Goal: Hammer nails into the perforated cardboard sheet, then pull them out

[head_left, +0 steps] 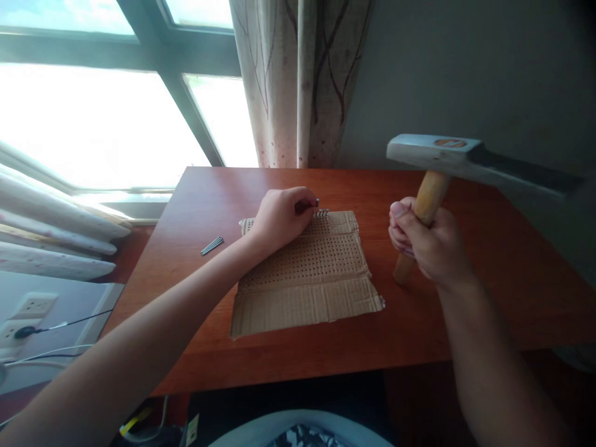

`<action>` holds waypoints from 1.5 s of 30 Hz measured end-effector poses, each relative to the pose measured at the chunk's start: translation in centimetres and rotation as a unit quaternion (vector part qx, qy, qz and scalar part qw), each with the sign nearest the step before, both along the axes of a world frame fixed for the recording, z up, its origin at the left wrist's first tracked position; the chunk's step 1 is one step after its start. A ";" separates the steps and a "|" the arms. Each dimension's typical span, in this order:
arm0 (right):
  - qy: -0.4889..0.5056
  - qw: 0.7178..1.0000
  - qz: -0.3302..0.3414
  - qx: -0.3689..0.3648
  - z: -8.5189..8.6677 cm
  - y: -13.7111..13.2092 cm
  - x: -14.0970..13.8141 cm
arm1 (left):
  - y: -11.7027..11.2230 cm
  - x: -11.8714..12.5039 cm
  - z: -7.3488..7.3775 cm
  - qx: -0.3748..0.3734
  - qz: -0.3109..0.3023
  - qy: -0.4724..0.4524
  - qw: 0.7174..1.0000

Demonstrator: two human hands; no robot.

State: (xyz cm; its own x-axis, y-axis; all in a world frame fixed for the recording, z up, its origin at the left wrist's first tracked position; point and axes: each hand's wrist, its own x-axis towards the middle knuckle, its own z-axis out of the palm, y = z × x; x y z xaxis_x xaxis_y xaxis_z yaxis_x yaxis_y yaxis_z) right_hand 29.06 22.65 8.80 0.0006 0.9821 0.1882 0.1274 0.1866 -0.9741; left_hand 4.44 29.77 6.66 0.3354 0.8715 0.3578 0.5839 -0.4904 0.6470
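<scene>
My right hand (431, 239) is wrapped round the wooden handle of a hammer (433, 155), raised over the right side of the table with its metal head up. Fingers pinched, my left hand (286, 214) holds a nail (317, 202) upright at the far edge of a piece of cardboard (302, 301). Rows of small holes cover much of the cardboard. Several nails stand in a short row just right of my left fingertips. Left of the cardboard, a small bundle of loose nails (212, 246) lies on the wood.
The reddish-brown wooden table (195, 347) runs up to a curtain (298, 87) and a dark wall. At the left are a bright window (93, 124) and a wall socket (35, 307) with a plug and cables. The table's near edge is close to my body.
</scene>
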 end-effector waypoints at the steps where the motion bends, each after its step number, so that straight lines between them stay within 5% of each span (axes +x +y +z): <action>1: -0.033 0.999 0.003 -0.009 0.3 0.0 0.2 | 0.0 0.0 0.0 -0.001 -0.001 -0.002 1.000; 12: -0.363 0.928 0.034 0.070 2.6 2.1 -0.6 | -0.1 0.1 0.2 -0.002 -0.014 0.002 1.000; 18: -0.466 0.884 0.025 0.016 5.2 1.8 -1.5 | 0.0 0.1 0.1 -0.004 -0.012 0.018 1.000; 23: -0.490 0.872 0.020 0.001 6.7 1.3 -1.7 | 0.0 0.0 0.0 -0.002 -0.012 0.018 1.000; 30: -0.513 0.854 0.076 -0.035 5.9 1.4 -2.1 | -0.2 0.0 0.3 0.001 -0.013 0.030 0.999; 45: -0.505 0.860 0.056 -0.051 6.4 1.4 -2.2 | -0.1 0.1 0.2 0.005 -0.015 0.037 0.999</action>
State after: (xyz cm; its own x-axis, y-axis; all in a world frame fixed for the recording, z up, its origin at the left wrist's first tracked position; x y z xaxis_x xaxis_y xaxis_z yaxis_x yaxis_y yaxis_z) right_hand 26.83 24.07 15.19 -0.2073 0.9770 -0.0504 0.9052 0.1720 -0.3887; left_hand 4.52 29.66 6.82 0.3863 0.8574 0.3401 0.6147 -0.5143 0.5981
